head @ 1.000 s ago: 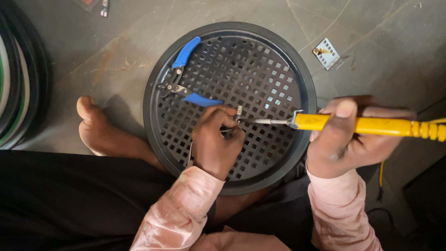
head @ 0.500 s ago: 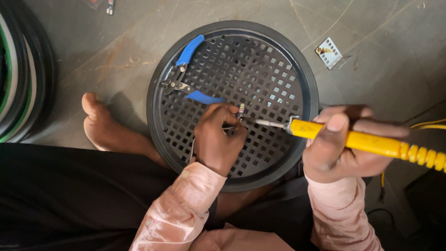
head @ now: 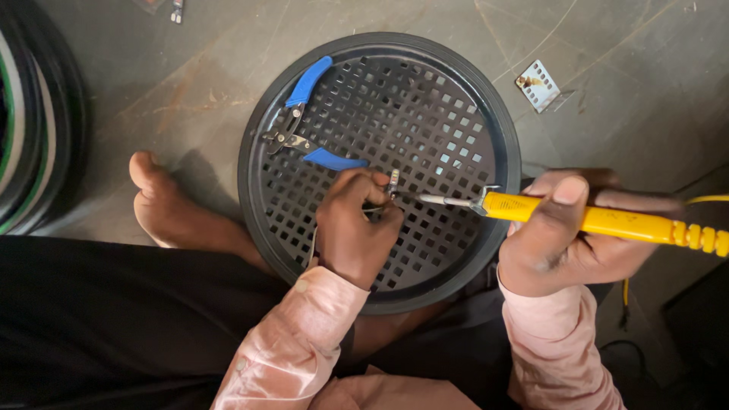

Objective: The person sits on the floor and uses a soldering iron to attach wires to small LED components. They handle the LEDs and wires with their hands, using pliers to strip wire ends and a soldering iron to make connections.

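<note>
My left hand (head: 355, 228) rests on a round black perforated tray (head: 456, 91) and pinches a small metal part (head: 393, 182) upright between its fingertips. My right hand (head: 566, 243) grips a yellow-handled soldering iron (head: 600, 220), held almost level, whose metal tip touches the small part from the right. Blue-handled cutting pliers (head: 304, 121) lie open on the tray's upper left, just above my left hand.
The tray lies on a grey concrete floor in front of my crossed legs, with a bare foot (head: 171, 205) at its left. A small pale circuit board (head: 538, 85) lies on the floor upper right. Dark coiled rings (head: 30, 121) fill the left edge. A yellow cord (head: 706, 201) trails right.
The soldering iron's handle has tilted a little lower at the right while its tip stays on the small part. My left hand has kept its pinch.
</note>
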